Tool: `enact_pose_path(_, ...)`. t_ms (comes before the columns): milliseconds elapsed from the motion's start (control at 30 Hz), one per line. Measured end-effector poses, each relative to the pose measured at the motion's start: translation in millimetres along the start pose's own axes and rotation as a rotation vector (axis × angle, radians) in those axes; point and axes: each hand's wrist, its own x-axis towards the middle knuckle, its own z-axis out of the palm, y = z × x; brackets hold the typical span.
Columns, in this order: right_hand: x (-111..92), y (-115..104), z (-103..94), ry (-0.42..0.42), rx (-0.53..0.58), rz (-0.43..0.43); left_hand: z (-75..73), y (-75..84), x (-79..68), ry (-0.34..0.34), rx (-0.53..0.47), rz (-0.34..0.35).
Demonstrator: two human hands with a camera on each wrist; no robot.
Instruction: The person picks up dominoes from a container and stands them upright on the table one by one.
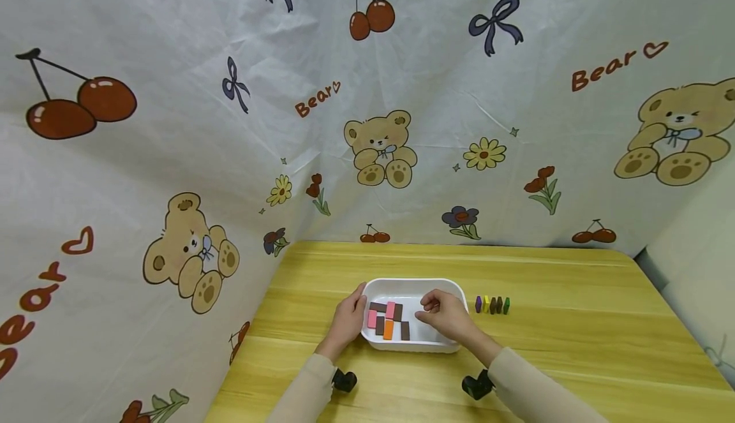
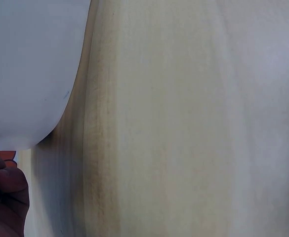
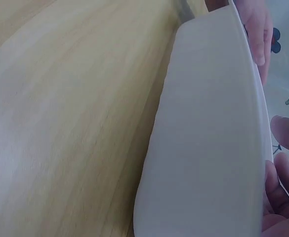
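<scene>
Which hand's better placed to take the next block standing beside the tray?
Likely the right hand: it's nearer the row of blocks; the left hand holds the tray at its left end.

The tray (image 1: 410, 346) is white, its blocks (image 1: 388, 330) pink, brown, orange, the cloth (image 1: 436, 85) bear-printed.

Looks like a screened-off indoor table corner; cannot tell whether in a home, a studio or an office. Judged from a white, creased, cloth-like sheet (image 1: 436, 91) printed with tan bears (image 1: 379, 148), red cherries (image 1: 381, 14) and dark bows (image 1: 494, 22) (also lettered "Bear"), hanging close behind and to the left of a yellow, wood-grained, round-cornered tabletop (image 1: 574, 321).
</scene>
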Motion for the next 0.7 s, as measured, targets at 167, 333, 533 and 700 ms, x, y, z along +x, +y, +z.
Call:
enact_pose_path(167,1.0,-2.0,8.3,0.003,-0.003,-0.001,0.0,-0.2,0.3,0.001,0.006,0.0)
enact_pose_path(333,2.4,-4.2,15.5,-0.016,-0.005,0.009,0.4,-0.7,-0.1,0.0,0.008,-0.003)
enact_pose_path(533,6.3,-5.0,21.0,-0.043,-0.032,0.032,1.2,-1.8,1.0,0.021,0.036,0.023)
enact_pose_path(700,9.5,-5.6,23.9,-0.063,-0.042,0.016,1.3,-1.3,1.1,0.027,0.028,0.027)
